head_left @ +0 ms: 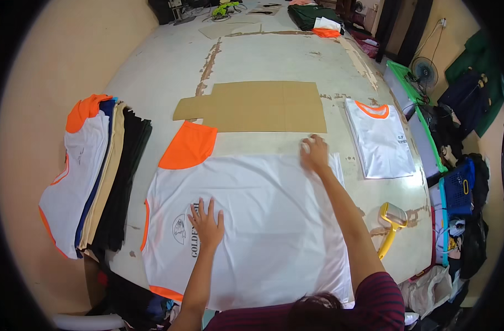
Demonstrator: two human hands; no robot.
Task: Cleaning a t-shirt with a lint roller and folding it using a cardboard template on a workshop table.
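Observation:
A white T-shirt (pixel 272 215) with orange sleeves and neckline lies spread sideways before me, its collar to the left. My left hand (pixel 208 225) rests flat on the shirt's chest, fingers apart, partly over a printed fish emblem (pixel 179 229) and lettering. At the shirt's far edge, close to the hem corner, is my right hand (pixel 314 152). Its fingers look curled and are blurred by motion, so any grip on the fabric cannot be made out. Just beyond the shirt lies a flat brown cardboard template (pixel 268 106) with a narrower tab at its left.
On the right are a folded white T-shirt (pixel 382 142) and a yellow-handled lint roller (pixel 390 225). Layered garments (pixel 105 178) hang over the table's left edge. Dark folded clothes (pixel 312 17) sit at the far end. Bins with green rims (pixel 432 140) line the right side.

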